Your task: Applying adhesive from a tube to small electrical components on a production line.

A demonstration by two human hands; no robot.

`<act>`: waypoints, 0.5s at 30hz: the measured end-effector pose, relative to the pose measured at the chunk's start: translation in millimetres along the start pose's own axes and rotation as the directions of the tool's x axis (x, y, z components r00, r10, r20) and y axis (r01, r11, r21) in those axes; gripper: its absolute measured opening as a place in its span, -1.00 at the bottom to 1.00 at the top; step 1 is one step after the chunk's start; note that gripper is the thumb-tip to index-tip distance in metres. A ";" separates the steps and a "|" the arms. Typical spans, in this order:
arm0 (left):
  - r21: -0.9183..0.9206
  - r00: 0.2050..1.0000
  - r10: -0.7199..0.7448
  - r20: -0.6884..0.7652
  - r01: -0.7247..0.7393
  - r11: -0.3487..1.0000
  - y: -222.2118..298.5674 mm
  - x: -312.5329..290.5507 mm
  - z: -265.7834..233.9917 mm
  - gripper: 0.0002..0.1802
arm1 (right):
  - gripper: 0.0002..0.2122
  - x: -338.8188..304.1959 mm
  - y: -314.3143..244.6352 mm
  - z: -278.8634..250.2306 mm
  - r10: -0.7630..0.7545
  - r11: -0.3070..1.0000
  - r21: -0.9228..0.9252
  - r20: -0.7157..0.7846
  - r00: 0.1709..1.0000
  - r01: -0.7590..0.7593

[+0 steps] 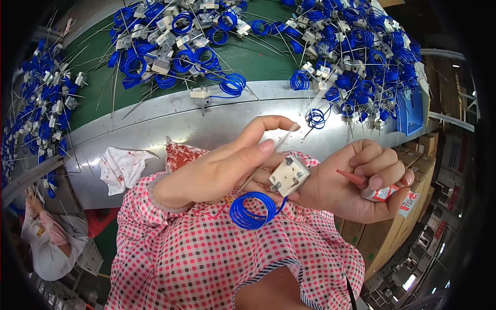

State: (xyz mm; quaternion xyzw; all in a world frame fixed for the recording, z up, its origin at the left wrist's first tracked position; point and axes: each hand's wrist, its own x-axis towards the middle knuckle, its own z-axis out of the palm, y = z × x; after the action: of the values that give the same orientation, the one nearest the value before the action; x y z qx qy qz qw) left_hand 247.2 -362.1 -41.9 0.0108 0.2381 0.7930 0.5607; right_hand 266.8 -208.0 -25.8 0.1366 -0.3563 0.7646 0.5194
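Note:
A small capillary thermostat, a cream block (289, 175) with metal screws and a coil of blue tubing (252, 211), sits against my left hand (219, 168). That hand's lower fingers go behind the block and are partly hidden. Its thumb and forefinger are apart at the tips, with a thin pale rod (285, 138) running between them. My right hand (369, 181) is closed around a small white and red squeeze tube (383, 193). The tube's red pointed nozzle (352, 177) sticks out leftward, apart from the block. My right wrist lies just beside the block.
Heaps of similar thermostats with blue coils (181, 23) cover the green mat (93, 90) and the right side. A single thermostat (199, 94) lies at the metal edge (227, 119). A red-stained white cloth (124, 168) lies left. Another person (51, 243) sits far left; cartons (385, 237) stand right.

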 end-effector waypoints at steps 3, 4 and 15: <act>0.299 0.999 -0.008 0.053 -0.008 0.954 1.2 -0.3 -4.1 -0.42 | -0.79 -1.1 -2.0 1.2 0.021 0.999 0.029 -0.017 1.000 -0.020; 0.300 0.999 -0.008 0.050 -0.007 0.954 -0.8 -0.7 -5.0 -0.42 | -0.79 -2.0 -2.6 3.1 0.023 0.999 0.028 -0.051 0.998 -0.022; 0.363 0.943 0.114 0.312 -0.229 0.903 -19.3 -2.8 -5.4 -0.25 | -0.90 5.9 -2.0 3.5 -0.031 0.999 -0.036 -0.298 0.954 0.022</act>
State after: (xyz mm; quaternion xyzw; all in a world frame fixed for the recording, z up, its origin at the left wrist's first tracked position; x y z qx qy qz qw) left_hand 263.8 -361.5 -53.5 0.2579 0.3078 0.7655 0.5027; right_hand 265.6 -205.9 -19.1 0.0159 -0.2840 0.7636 0.5796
